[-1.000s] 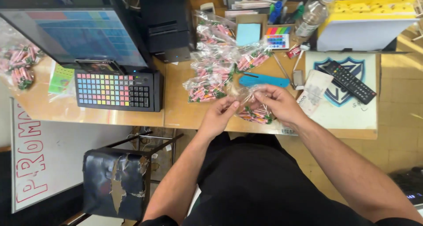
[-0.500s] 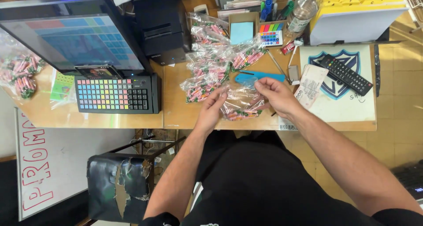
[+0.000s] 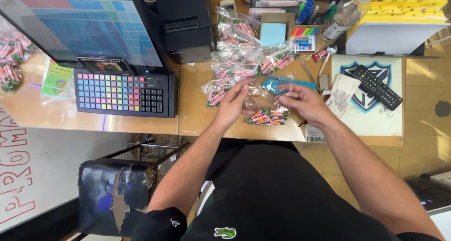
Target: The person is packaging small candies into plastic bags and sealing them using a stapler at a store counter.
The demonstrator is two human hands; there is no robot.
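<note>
Keyboard [image 3: 123, 93] at left, remote [image 3: 377, 86] at right, more candy bags [image 3: 244, 58] piled behind w/ blue stapler [image 3: 282, 84], left hand [image 3: 232, 104] & right hand [image 3: 300, 102] both pinching clear bag [image 3: 268, 115] of pink-green sweets at desk's front edge.

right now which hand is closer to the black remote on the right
Right. The right hand sits just left of the black remote, with a paper slip between them. The left hand is farther left, beyond the clear candy bag.
</note>
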